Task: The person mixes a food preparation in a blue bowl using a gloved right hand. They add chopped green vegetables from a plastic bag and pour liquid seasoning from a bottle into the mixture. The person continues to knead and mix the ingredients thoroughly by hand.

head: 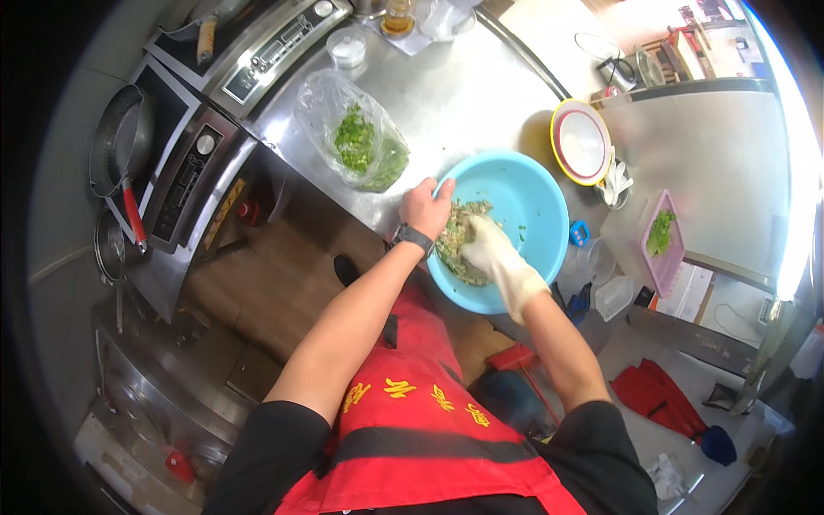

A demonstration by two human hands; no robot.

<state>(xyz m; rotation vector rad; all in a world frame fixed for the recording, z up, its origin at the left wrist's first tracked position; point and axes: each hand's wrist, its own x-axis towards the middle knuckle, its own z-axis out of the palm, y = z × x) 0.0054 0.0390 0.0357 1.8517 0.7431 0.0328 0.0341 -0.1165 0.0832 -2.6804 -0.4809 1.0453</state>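
A wide blue plastic bowl (pixel 531 206) stands at the front edge of the steel counter. Chopped greens mixed with what looks like minced meat (pixel 473 273) lie along its left side. My bare left hand (pixel 427 207), with a dark watch at the wrist, grips the bowl's left rim. My right hand (pixel 487 244) wears a pale rubber glove and is down in the mixture, fingers curled and partly hidden; whether they close on any of it is unclear. Left of the bowl rests a clear plastic bag (pixel 315 103) of chopped green leaves (pixel 354 138).
Yellow-rimmed bowls (pixel 605 141), white spoons (pixel 617 183) and a blue timer (pixel 579 234) are right of the bowl. Farther right is a pink basket (pixel 647 241) with lettuce. A frying pan (pixel 119 138) rests on the cooker at left. Small containers (pixel 347 48) stand at the back.
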